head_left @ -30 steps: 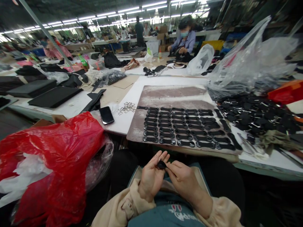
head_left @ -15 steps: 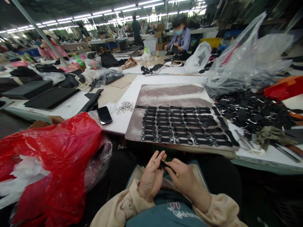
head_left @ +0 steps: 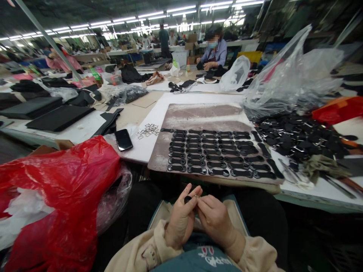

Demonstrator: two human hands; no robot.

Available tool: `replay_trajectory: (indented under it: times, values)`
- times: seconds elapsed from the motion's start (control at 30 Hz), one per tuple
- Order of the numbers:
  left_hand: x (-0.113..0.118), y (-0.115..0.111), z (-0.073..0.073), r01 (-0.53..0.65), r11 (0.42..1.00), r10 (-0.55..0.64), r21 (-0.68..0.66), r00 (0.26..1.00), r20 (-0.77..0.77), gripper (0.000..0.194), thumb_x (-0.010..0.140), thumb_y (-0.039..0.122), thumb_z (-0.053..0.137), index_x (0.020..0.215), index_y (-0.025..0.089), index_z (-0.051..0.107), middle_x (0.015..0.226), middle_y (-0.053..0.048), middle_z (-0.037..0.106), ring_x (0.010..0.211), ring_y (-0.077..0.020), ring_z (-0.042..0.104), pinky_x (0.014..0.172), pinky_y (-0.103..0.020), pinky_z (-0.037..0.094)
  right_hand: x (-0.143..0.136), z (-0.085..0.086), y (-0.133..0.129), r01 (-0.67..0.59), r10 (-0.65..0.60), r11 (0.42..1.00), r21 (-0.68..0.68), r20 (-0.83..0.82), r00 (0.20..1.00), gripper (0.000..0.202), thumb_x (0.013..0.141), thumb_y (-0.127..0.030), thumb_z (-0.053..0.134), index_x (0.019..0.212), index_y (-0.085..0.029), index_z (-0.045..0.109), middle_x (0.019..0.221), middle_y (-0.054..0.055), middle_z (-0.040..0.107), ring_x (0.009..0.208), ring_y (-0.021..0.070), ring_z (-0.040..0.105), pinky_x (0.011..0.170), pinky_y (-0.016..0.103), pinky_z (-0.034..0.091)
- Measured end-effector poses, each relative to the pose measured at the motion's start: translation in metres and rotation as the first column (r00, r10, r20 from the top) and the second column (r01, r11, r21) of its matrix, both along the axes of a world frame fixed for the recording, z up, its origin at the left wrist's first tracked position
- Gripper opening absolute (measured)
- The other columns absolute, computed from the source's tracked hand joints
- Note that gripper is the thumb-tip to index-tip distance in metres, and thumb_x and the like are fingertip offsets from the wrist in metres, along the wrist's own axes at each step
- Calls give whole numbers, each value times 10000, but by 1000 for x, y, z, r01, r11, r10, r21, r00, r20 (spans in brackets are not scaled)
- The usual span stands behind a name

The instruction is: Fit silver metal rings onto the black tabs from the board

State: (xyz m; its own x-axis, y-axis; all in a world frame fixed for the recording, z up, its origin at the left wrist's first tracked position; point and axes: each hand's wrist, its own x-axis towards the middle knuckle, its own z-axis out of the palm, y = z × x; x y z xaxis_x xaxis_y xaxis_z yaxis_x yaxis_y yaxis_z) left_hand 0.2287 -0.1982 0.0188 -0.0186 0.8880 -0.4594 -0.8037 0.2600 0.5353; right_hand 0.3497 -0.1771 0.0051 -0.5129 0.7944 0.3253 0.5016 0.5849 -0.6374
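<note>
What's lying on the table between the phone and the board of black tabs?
In the head view, a small heap of metal buckle rings lies on the white table between the phone and the board of black tabs; the rest is bare.

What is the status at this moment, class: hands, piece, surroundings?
Left hand and right hand together pinch small black piece over lap. Board of black tabs ahead.
</note>
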Motion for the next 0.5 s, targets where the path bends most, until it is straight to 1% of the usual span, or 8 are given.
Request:
replay_trajectory:
  times: [0.1, 0.17, 0.23, 0.3, 0.33, 0.4, 0.5]
  values:
    - [-2, 0, 5, 41, 999, -37, 33, 994, -99, 749, 738, 77, 678, 1378, 170, 300, 1291, -149, 555, 1236, -230, 475, 1096, -383, 279, 0, 1, 0, 36, -64, 988, -152, -181, 981, 126, 917, -192, 424, 930, -180, 549, 858, 70, 590, 795, 202, 565, 702, 308, 451]
    - [-3, 0, 6, 77, 996, -69, 51, 985, -155, 789, 723, 52, 676, 1391, 183, 279, 1303, -147, 545, 1224, -239, 484, 1088, -395, 284, 0, 4, 0, 38, -115, 963, -267, -276, 954, 90, 885, -204, 461, 968, -193, 494, 854, 43, 577, 764, 185, 563, 677, 285, 451]
    - [-4, 1, 7, 107, 992, -92, 68, 977, -191, 806, 710, 56, 691, 1394, 186, 284, 1301, -147, 547, 1200, -252, 504, 1076, -408, 296, 1, 7, 2, 2, -126, 940, -340, -343, 931, 164, 848, -177, 464, 1011, -202, 462, 859, 26, 561, 754, 175, 549, 681, 279, 444]
    - [-4, 1, 7, 125, 988, -105, 87, 973, -208, 832, 686, 65, 719, 1392, 192, 297, 1281, -138, 565, 1181, -258, 517, 1069, -414, 301, 1, 8, 4, -47, -120, 926, -374, -410, 904, 272, 795, -134, 449, 1058, -204, 451, 914, 33, 556, 809, 182, 541, 729, 294, 439]
    - [-4, 1, 7, 135, 986, -114, 94, 973, -201, 834, 673, 69, 733, 1385, 198, 318, 1270, -131, 575, 1178, -261, 517, 1067, -416, 300, 1, 8, 5, -71, -123, 915, -397, -444, 888, 316, 769, -119, 444, 1074, -204, 449, 926, 35, 555, 826, 185, 537, 744, 301, 436]
    - [-6, 1, 7, 152, 982, -133, 112, 978, -164, 769, 653, 86, 751, 1335, 199, 414, 1258, -120, 585, 1193, -268, 502, 1067, -412, 297, 1, 7, 8, -117, -156, 877, -466, -507, 848, 372, 734, -104, 439, 1093, -204, 435, 876, 22, 551, 803, 182, 531, 739, 306, 433]
    - [-13, 1, 7, 202, 967, -187, 157, 977, -105, 552, 645, 114, 752, 1172, 161, 595, 1236, -124, 595, 1207, -290, 478, 1052, -399, 315, 3, 8, 13, -172, -218, 812, -558, -563, 797, 444, 726, -109, 433, 1155, -211, 380, 764, -15, 515, 735, 169, 511, 726, 312, 426]
